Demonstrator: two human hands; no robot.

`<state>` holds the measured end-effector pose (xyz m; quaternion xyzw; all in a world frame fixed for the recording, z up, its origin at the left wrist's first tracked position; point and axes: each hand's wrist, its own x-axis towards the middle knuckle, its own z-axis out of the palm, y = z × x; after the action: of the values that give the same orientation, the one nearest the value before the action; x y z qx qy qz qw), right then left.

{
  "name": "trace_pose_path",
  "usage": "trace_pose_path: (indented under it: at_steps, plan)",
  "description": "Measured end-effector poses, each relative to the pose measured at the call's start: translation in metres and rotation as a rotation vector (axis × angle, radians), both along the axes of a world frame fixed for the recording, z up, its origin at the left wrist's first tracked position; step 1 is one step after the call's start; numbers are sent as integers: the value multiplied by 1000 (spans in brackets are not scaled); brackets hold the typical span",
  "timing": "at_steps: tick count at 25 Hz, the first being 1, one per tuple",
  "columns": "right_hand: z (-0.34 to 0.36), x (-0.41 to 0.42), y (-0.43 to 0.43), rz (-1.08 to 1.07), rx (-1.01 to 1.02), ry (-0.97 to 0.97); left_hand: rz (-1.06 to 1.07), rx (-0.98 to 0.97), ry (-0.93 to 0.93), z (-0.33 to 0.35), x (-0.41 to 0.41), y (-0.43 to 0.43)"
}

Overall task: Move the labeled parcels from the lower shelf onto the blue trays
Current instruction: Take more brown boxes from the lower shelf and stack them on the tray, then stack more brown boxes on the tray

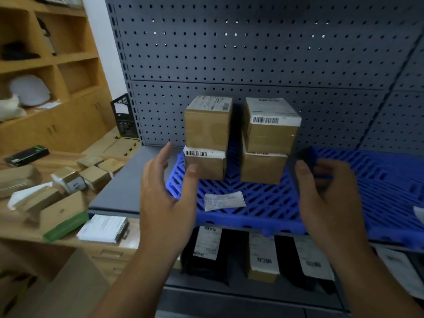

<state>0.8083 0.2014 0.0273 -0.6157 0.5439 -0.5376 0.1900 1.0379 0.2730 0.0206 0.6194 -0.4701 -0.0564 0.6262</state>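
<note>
Two stacks of brown labeled cardboard parcels stand on the left blue tray [241,216]: a left stack [206,136] and a right stack [267,143], each two boxes high. A loose white label slip [224,200] lies on the tray in front of them. My left hand [165,198] hovers open just left of the stacks, holding nothing. My right hand [328,198] hovers open to their right, also holding nothing. On the lower shelf beneath sit black labeled parcels [206,251] and a brown one [262,258], partly hidden by the tray and my arms.
A second blue tray [378,175] lies to the right on the grey shelf [121,187], backed by grey pegboard [252,53]. At left, a wooden table [13,221] carries several loose parcels, and wooden cabinets [46,65] stand behind it.
</note>
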Motion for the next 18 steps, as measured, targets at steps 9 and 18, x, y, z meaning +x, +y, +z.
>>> trace_pose_path:
  at_steps: [9, 18]
  plan:
    - [-50, -43, 67, 72, 27, 77, 86, 68, -248, -56, -46, 83]
    - [-116, -31, 117, 115, 284, 183, 34, 303, -167, -107, -30, 118]
